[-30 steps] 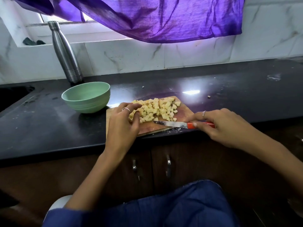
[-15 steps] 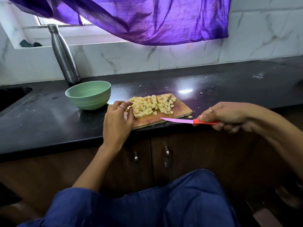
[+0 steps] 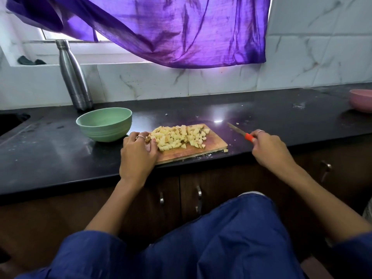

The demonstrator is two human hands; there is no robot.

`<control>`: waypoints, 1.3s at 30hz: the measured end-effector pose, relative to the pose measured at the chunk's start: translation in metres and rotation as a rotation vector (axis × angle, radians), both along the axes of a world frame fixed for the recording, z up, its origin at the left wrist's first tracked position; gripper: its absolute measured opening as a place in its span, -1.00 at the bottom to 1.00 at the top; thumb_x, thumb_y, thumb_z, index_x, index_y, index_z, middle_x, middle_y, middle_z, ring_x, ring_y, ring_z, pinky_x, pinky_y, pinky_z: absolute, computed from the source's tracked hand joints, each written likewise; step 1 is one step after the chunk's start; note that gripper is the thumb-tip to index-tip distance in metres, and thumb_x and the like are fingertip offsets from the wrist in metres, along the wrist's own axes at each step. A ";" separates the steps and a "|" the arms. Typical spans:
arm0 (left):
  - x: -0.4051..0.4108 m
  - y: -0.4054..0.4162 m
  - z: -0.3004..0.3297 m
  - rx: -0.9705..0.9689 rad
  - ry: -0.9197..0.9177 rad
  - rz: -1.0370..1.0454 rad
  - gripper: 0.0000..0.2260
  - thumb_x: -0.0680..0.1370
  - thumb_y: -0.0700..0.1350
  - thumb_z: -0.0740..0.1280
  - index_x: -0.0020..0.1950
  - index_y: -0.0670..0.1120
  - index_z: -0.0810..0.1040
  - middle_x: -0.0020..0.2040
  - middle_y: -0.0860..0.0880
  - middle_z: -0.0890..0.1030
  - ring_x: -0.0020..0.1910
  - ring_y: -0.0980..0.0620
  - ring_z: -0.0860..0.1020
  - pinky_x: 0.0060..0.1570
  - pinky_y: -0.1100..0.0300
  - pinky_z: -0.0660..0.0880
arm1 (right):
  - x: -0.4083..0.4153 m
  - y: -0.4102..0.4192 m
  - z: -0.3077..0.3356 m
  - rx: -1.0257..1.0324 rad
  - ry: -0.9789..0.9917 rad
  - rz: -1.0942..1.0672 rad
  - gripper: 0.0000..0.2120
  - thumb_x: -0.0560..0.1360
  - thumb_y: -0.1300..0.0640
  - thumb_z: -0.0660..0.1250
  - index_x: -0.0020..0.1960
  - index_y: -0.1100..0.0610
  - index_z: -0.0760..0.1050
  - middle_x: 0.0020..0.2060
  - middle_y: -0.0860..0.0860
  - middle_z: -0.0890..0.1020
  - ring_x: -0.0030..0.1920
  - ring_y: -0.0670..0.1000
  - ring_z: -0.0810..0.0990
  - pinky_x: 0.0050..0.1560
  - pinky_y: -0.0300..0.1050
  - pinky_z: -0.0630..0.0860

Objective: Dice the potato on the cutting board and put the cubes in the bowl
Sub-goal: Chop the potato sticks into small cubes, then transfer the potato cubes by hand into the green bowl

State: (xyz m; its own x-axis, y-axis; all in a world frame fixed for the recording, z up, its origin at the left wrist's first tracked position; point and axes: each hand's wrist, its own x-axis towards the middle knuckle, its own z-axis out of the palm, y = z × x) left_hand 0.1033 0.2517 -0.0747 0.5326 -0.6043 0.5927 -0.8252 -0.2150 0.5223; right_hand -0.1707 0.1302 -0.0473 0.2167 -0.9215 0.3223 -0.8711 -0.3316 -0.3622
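Observation:
A pile of yellow potato cubes [image 3: 178, 136] lies on the wooden cutting board [image 3: 213, 142] at the counter's front edge. An empty green bowl [image 3: 104, 124] stands just left of the board. My left hand [image 3: 137, 156] rests on the board's left end, fingers curled against the pile. My right hand [image 3: 268, 148] is right of the board and grips the orange handle of a knife [image 3: 238, 130], whose blade points up and left, low over the counter and off the board. One cube [image 3: 225, 150] lies off the board's right corner.
A steel bottle [image 3: 73, 75] stands against the wall behind the bowl. A pink bowl [image 3: 361, 100] sits at the far right of the black counter [image 3: 50, 150]. A purple curtain [image 3: 171, 31] hangs above. A sink opening [image 3: 12, 121] lies at far left.
My right hand carried the knife off the board's front edge to the right and onto the counter side. My left hand stayed at the board's left end against the cubes.

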 end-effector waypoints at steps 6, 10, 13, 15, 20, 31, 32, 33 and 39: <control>0.002 -0.005 0.001 0.061 -0.021 0.008 -0.65 0.55 -0.09 0.30 0.31 -0.17 0.48 0.24 -0.16 0.49 0.26 -0.14 0.38 0.16 -0.09 0.39 | 0.025 -0.018 -0.009 -0.150 0.187 0.050 -0.62 0.57 0.23 0.09 0.37 0.11 0.36 0.17 0.20 0.46 0.17 0.27 0.44 0.02 0.09 0.44; 0.004 -0.010 0.003 0.076 -0.005 -0.006 -0.59 0.58 -0.12 0.26 0.40 -0.21 0.37 0.32 -0.22 0.44 0.33 -0.17 0.33 0.25 -0.07 0.36 | 0.034 -0.032 -0.010 -0.163 0.195 0.078 -0.67 0.59 0.16 0.09 0.31 0.09 0.45 0.15 0.18 0.47 0.17 0.24 0.42 0.04 0.08 0.44; 0.002 -0.013 0.004 0.105 -0.011 0.020 -0.59 0.61 -0.15 0.20 0.43 -0.24 0.30 0.34 -0.25 0.40 0.35 -0.18 0.31 0.25 -0.09 0.34 | 0.035 -0.031 -0.013 -0.236 0.160 0.091 -0.69 0.59 0.14 0.12 0.26 0.13 0.50 0.12 0.17 0.50 0.14 0.24 0.43 0.10 0.08 0.39; 0.001 -0.015 0.003 0.122 -0.018 0.031 -0.59 0.61 -0.17 0.17 0.44 -0.27 0.27 0.35 -0.27 0.38 0.38 -0.19 0.27 0.26 -0.11 0.33 | 0.034 -0.022 -0.016 -0.256 0.029 0.147 -0.72 0.58 0.16 0.16 0.22 0.19 0.52 0.07 0.18 0.53 0.10 0.22 0.45 0.12 0.05 0.36; 0.008 -0.025 0.004 0.188 -0.007 0.041 -0.55 0.57 -0.20 0.23 0.43 -0.30 0.24 0.31 -0.29 0.39 0.36 -0.20 0.28 0.25 -0.09 0.34 | 0.036 0.005 -0.020 -0.228 -0.181 0.331 -0.83 0.51 0.14 0.31 0.08 0.16 0.53 -0.24 -0.05 0.48 -0.15 0.00 0.42 -0.08 -0.13 0.38; 0.014 -0.032 0.003 0.172 0.029 0.040 -0.57 0.60 -0.16 0.19 0.44 -0.26 0.25 0.34 -0.24 0.38 0.37 -0.16 0.28 0.26 -0.01 0.31 | 0.045 -0.003 -0.015 -0.093 -0.123 0.393 -0.86 0.47 0.26 0.34 -0.04 0.08 0.45 -0.38 -0.12 0.49 -0.32 -0.06 0.50 -0.21 -0.13 0.47; 0.014 -0.032 0.004 0.171 0.042 0.023 -0.57 0.60 -0.15 0.19 0.45 -0.26 0.26 0.35 -0.23 0.37 0.37 -0.15 0.27 0.28 0.01 0.29 | 0.043 -0.005 -0.014 -0.076 -0.138 0.385 -0.85 0.46 0.27 0.34 -0.05 0.07 0.45 -0.39 -0.11 0.50 -0.35 -0.11 0.48 -0.24 -0.21 0.44; 0.017 -0.034 0.006 0.176 0.038 -0.007 -0.57 0.60 -0.15 0.19 0.44 -0.26 0.26 0.35 -0.22 0.37 0.38 -0.13 0.26 0.31 0.05 0.25 | 0.043 -0.010 -0.012 -0.056 -0.174 0.376 -0.84 0.45 0.28 0.35 -0.07 0.06 0.46 -0.40 -0.09 0.50 -0.38 -0.15 0.47 -0.29 -0.28 0.41; 0.038 -0.026 0.004 0.181 0.007 -0.088 -0.53 0.59 0.03 0.17 0.43 -0.19 0.32 0.36 -0.15 0.39 0.39 -0.05 0.28 0.33 0.22 0.16 | 0.059 -0.041 0.014 0.095 -0.390 0.505 -0.79 0.42 0.24 0.41 -0.13 -0.05 0.47 -0.34 -0.03 0.59 -0.38 -0.16 0.52 -0.29 -0.32 0.49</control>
